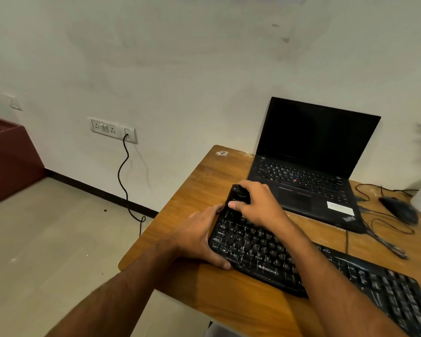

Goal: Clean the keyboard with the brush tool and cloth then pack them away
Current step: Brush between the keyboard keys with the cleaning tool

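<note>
Two hands: left (199, 239) gripping slanted keyboard (277, 263) end, right (255, 205) clutching upright brush tool (237, 198)

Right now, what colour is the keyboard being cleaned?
Black with pale lettering, the keyboard shows in the head view.
</note>
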